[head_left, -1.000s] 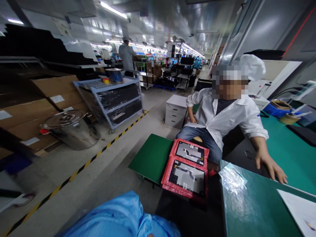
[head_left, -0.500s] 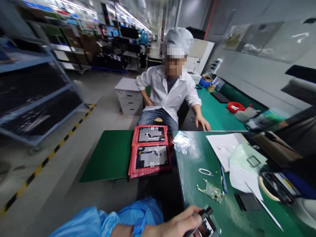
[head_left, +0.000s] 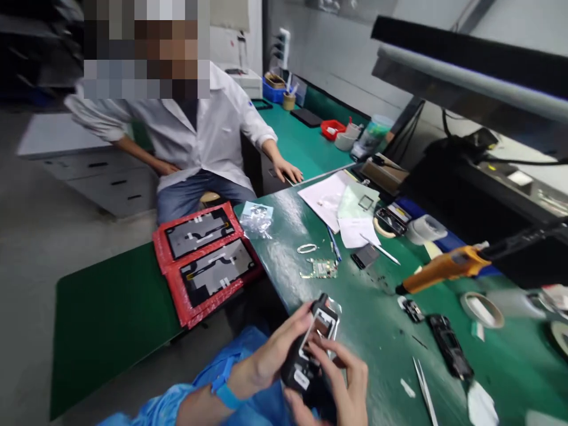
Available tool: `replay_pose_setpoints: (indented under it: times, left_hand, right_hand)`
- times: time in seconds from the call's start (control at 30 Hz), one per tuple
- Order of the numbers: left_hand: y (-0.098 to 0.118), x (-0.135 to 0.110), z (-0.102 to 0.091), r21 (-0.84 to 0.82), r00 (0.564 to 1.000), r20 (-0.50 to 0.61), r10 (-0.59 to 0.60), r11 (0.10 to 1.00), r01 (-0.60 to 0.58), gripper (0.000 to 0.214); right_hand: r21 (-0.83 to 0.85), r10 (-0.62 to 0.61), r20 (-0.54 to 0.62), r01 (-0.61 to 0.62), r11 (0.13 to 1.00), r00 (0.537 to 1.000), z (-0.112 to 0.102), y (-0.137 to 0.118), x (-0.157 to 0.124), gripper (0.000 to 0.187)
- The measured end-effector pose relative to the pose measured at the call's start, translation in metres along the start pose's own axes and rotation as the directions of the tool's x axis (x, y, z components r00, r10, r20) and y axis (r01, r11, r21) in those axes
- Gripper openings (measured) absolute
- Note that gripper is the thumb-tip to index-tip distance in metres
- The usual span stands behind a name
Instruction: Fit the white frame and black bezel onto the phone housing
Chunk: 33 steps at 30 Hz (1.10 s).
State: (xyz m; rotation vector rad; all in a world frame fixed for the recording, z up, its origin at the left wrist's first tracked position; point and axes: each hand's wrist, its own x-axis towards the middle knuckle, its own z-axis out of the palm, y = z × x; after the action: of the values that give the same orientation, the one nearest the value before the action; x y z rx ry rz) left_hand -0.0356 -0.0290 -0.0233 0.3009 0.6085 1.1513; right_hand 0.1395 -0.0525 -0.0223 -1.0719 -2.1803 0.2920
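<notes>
A black handheld radio housing (head_left: 291, 362) with a stubby antenna is tilted over the near edge of the bench. It has a white-framed window on its front and a white label at the bottom. My left hand (head_left: 277, 343) is closed around its left side. From the right, my right hand (head_left: 348, 378) has bent fingers on the window area and the thumb by the lower end; exactly what the fingertips pinch there is hidden. Beyond the housing lie a green circuit board (head_left: 325, 268) and a white oval ring (head_left: 306, 248). Clear film shows along the housing's right edge.
An orange electric screwdriver (head_left: 444, 269), a black casing (head_left: 449, 346) and tweezers (head_left: 425, 390) are on the right. Red bubble-wrap (head_left: 180, 296) with two screen panels sits on the left board (head_left: 110, 319). A person in a white coat (head_left: 195, 142) sits opposite, one hand on the bench.
My view has swung right and closer to the bench. The housing, in my left hand, has come more fully into view, and my right hand has appeared on it.
</notes>
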Motion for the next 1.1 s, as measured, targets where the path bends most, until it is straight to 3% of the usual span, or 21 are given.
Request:
replay_pose_setpoints:
  times: [0.13,0.3,0.47,0.57,0.77,0.93,1.1]
  left_hand:
    - [0.003,0.0,0.01,-0.101,0.999,-0.001,-0.033,0.994,0.032,0.102]
    - [0.009,-0.004,0.016,-0.142,0.996,0.071,-0.058,0.988,0.067,0.104]
    - [0.012,-0.009,0.021,-0.128,0.998,0.053,-0.027,0.991,0.034,0.101]
    - [0.01,-0.012,0.023,-0.069,0.998,0.057,-0.009,0.998,0.013,0.097]
    - [0.004,-0.022,0.022,0.155,0.991,-0.014,0.132,0.98,-0.128,0.069]
    - [0.0,-0.031,0.018,0.31,0.974,0.042,0.225,0.923,-0.226,0.06]
    - [-0.002,-0.032,0.007,0.391,0.977,0.0,0.213,0.899,-0.197,0.059]
  right_hand:
    - [0.062,0.101,-0.037,-0.099,0.993,0.994,-0.012,-0.016,0.012,0.057]
    - [0.11,0.083,-0.1,-0.071,0.991,0.992,-0.022,-0.015,0.016,0.042]
    - [0.164,0.134,-0.172,-0.106,0.981,0.976,-0.028,-0.017,0.027,0.027]
    - [0.185,0.143,-0.18,-0.109,0.977,0.973,-0.034,-0.022,0.038,0.02]
    - [-0.028,0.007,-0.187,-0.012,1.0,0.982,-0.044,-0.025,0.06,0.009]
    - [0.011,-0.021,-0.165,0.023,1.0,0.986,-0.044,-0.02,0.07,0.002]
    - [0.049,-0.008,-0.151,0.016,0.999,0.989,-0.042,-0.017,0.07,0.004]
